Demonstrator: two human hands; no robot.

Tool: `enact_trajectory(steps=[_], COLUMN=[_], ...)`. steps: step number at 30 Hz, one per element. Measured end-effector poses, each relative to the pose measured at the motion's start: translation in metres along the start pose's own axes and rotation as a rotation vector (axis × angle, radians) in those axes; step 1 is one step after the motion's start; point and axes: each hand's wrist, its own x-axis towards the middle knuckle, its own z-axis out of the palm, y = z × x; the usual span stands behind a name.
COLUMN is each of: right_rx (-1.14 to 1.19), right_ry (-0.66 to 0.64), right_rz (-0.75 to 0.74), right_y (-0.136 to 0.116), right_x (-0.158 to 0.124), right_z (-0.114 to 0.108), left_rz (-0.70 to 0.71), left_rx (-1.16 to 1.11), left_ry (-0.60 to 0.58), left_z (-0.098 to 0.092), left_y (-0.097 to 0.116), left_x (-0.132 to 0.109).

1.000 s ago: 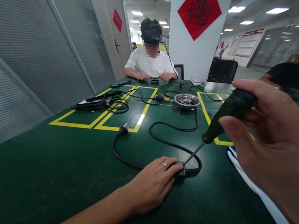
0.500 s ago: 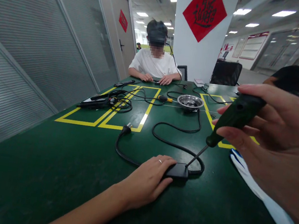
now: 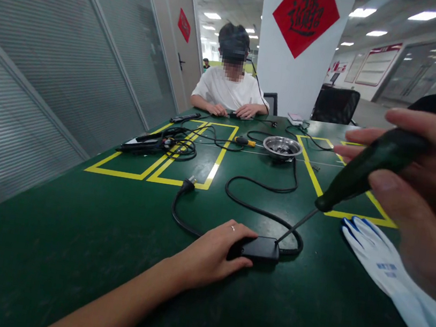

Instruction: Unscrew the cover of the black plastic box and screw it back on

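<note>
My left hand [image 3: 211, 252] rests on the green table and grips the left end of a small black box [image 3: 258, 248] with a black cord [image 3: 254, 207] running from it to a plug [image 3: 188, 184]. My right hand [image 3: 425, 192] holds a dark green-handled screwdriver [image 3: 363, 170] close to the camera. Its thin metal tip touches the right end of the black box. A ring shows on one finger of my left hand.
A white and blue work glove [image 3: 393, 269] lies at the right. A metal bowl [image 3: 282, 147], a yellow-handled tool [image 3: 244, 141] and a tangle of black cables [image 3: 164, 145] lie farther back among yellow tape lines. Two other people sit at the far side.
The view has shifted, showing more of the glove. My left hand has slid back to the box's left end, uncovering more of it. The screwdriver tip stays at the box's right end.
</note>
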Motion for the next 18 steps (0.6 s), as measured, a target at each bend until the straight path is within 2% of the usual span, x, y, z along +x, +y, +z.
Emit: enact_trajectory(steps=[5, 9, 15, 18], right_rx=[-0.116, -0.007, -0.019, 0.059], right_ry=[0.001, -0.082, 0.047, -0.03], right_rz=[-0.055, -0.032, -0.073, -0.04], right_y=[0.0038, 0.0069, 0.0064, 0.0084], right_x=[0.0029, 0.0038, 0.0045, 0.0045], right_z=[-0.0026, -0.0023, -0.0006, -0.002], left_rz=[0.001, -0.004, -0.016, -0.017], left_rx=[0.005, 0.0, -0.009, -0.011], left_ry=[0.012, 0.005, 0.01, 0.006], left_z=[-0.0005, -0.0009, -0.0006, -0.0006], left_y=[0.001, 0.002, 0.0017, 0.0015], left_x=[0.0001, 0.0004, 0.0005, 0.0007])
